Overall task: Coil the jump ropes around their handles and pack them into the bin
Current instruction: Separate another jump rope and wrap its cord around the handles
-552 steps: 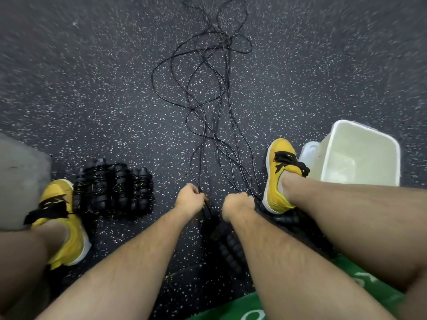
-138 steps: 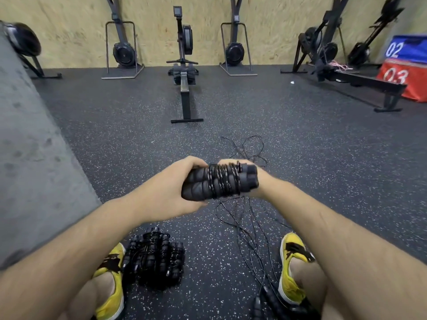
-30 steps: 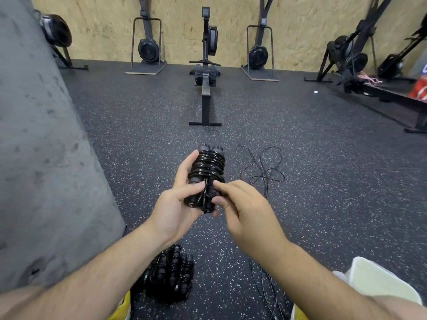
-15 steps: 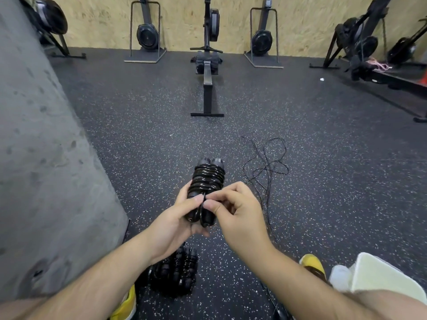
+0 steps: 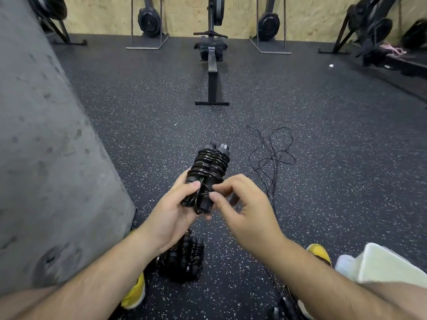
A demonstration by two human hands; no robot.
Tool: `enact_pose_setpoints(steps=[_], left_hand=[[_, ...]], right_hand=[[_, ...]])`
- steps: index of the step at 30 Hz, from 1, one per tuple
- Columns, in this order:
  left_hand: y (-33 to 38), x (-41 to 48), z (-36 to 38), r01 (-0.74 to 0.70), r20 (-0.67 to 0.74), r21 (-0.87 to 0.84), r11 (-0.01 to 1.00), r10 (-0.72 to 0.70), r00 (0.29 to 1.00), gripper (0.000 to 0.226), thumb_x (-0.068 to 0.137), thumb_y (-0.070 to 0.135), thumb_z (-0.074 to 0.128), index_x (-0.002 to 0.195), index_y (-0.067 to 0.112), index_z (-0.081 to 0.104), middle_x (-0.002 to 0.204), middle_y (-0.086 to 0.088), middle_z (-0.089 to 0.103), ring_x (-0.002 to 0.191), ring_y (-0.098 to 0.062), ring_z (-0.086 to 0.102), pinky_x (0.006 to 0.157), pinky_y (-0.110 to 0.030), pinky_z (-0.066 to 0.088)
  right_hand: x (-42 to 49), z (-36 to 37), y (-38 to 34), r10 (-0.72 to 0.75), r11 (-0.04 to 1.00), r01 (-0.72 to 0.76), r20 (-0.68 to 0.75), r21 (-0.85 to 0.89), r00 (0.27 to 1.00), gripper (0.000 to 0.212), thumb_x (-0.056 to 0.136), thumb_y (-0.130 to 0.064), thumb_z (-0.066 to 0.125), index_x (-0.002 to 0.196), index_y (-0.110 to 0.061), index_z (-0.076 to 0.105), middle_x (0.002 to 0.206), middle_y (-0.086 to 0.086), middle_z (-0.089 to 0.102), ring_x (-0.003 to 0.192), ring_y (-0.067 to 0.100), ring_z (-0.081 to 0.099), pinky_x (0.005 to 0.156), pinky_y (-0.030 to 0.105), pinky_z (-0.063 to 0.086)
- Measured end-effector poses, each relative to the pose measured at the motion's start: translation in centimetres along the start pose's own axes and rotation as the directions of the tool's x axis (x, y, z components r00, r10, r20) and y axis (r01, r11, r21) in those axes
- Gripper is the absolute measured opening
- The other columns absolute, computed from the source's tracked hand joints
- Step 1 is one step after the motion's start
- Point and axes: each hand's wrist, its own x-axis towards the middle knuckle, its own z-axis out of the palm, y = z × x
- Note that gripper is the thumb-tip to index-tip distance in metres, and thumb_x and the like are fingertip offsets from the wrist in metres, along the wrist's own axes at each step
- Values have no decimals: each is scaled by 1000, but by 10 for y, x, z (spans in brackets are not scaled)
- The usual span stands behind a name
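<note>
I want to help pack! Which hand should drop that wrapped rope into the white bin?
Probably the left hand: it grips the coiled jump rope, though the white bin sits on the right. The right hand only pinches the cord end.

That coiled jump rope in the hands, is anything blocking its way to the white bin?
Nothing visible does. The coiled jump rope is held up by the left hand and right hand; the white bin sits low right, beside a yellow shoe.
</note>
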Motion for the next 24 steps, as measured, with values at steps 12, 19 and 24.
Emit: enact_pose_setpoints(steps=[12,19,24], left_hand=[[-9,6,0,-16,-23,-12,1000,16,1000,51,95,19,56,144,17,44,130,-17,62,108,-30,63,78,-40,53],[-6,10,1,-1,-45,-64,998,-2,999,47,93,22,58,138,12,48,124,-20,64,104,-31,63,78,-42,52],[-21,7,4,22,-52,-55,998,-25,998,43,94,18,58,133,5,46,115,-18,67,100,-26,68,71,-33,57]], right_hand=[[0,9,7,-70,992,72,-21,101,997,18,95,-6,62,111,-9,71,103,-4,61,97,16,61,79,33,56],[1,6,13,-22,998,26,-73,50,997,6,94,-7,65,100,-9,67,99,-4,60,89,12,61,76,21,51],[2,10,19,-281,950,262,-104,-168,954,7,92,-2,63,94,-1,70,89,4,60,84,22,56,75,33,48]])
